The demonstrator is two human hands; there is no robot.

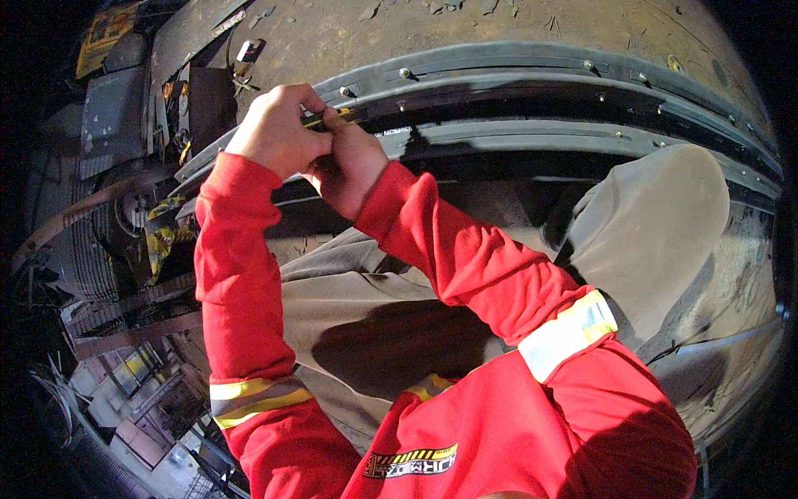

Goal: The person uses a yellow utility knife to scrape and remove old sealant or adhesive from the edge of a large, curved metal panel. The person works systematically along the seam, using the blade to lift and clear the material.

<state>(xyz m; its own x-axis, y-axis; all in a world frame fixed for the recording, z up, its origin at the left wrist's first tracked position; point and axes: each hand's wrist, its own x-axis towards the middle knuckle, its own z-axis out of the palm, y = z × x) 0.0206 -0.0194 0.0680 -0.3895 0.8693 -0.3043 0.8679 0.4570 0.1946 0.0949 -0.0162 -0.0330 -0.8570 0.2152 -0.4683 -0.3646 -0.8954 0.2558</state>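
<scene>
Close together over the left part of the long metal rails, both my hands are closed. My left hand (278, 131) has its fingers curled, with the thumb side toward the other hand. Between the two hands shows a slim yellow and black object (342, 113), mostly hidden, so its exact kind is unclear. My right hand (356, 170) presses its thumb side against this object, its other fingers curled under in shadow. Just beyond and beneath them run the grey metal rails (499, 62), side by side and studded with bolts (405, 73).
My bent knee (657, 216) in light trousers stands close to the rails at right. A small black and white container (248, 51) rests on the worn brown surface (316, 33) at far left. Dark metal plates (114, 116) and a yellow and black item (164, 245) lie at left.
</scene>
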